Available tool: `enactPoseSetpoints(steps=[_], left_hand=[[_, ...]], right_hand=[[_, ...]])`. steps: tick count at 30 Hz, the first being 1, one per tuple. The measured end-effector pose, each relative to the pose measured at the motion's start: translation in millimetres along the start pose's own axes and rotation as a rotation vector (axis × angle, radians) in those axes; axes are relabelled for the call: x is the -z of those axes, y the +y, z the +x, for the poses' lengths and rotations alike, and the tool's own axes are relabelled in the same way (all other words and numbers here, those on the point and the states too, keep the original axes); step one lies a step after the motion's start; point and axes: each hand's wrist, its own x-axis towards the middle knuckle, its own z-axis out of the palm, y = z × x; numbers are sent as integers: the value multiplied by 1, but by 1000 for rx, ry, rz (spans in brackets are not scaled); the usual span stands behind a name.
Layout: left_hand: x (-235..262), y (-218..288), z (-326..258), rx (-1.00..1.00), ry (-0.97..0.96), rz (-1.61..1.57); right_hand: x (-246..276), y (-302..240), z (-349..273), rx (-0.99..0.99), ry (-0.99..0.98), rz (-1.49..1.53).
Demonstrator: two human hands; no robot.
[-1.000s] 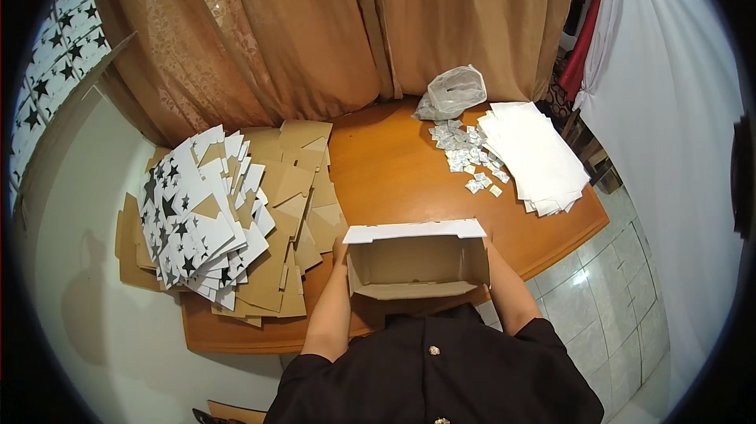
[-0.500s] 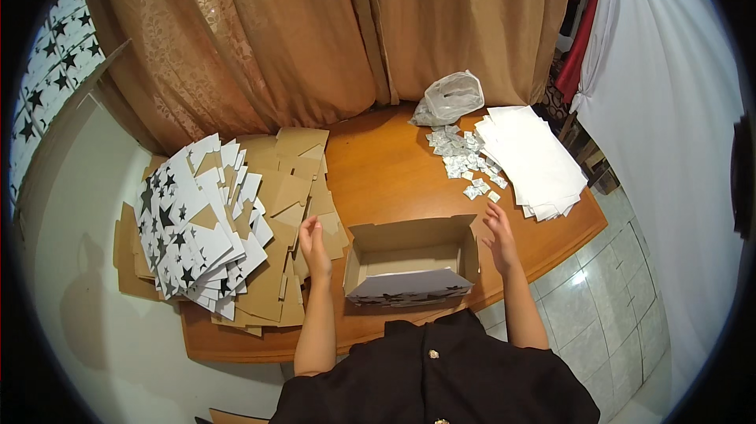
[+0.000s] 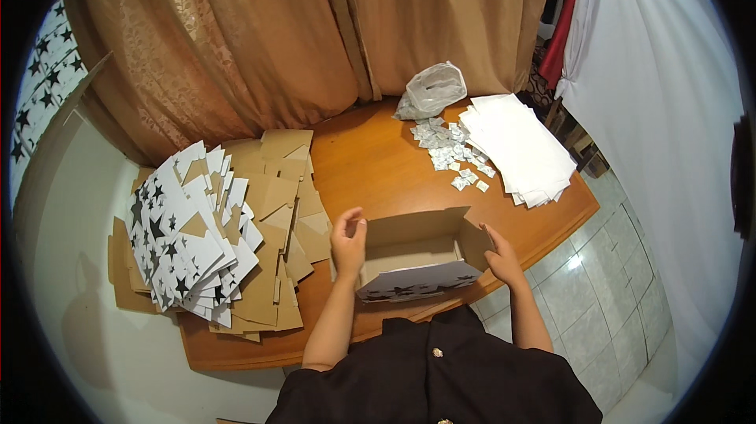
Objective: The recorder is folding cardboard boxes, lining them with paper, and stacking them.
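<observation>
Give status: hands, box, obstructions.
Left hand at left end of box, right hand at right end. Box open-topped. Nothing evidently blocking; cardboard stack farther left.

cardboard box (image 3: 417, 278): rectangular, plain brown inside, white outside with black stars along the near wall. upright, top open. sits slightly askew, long side toward the person, near front edge of wooden table (image 3: 358, 168).

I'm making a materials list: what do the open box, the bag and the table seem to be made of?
Open box: likely cardboard, matte brown inside, with thin folded panels.
Bag: probably thin plastic, since it looks translucent and crinkled.
Table: apparently wood or veneer, orange-brown with a soft sheen.
</observation>
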Motion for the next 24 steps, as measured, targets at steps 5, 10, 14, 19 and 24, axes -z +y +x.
enactPoseSetpoints(steps=[5, 10, 14, 19, 24], left_hand=[[12, 12, -2, -185, -212, 730], [26, 17, -35, -335, -425, 980], [37, 26, -47, -331, -491, 1030], [45, -12, -39, -331, -567, 911], [46, -5, -44, -298, -788, 820]], right_hand=[[-14, -17, -2, -146, -80, -32], [-17, -35, -4, -152, -101, -237], [-18, -44, -5, -100, -201, -413], [-6, 10, -13, -143, 88, 253], [-4, 24, -15, 17, 297, 263]])
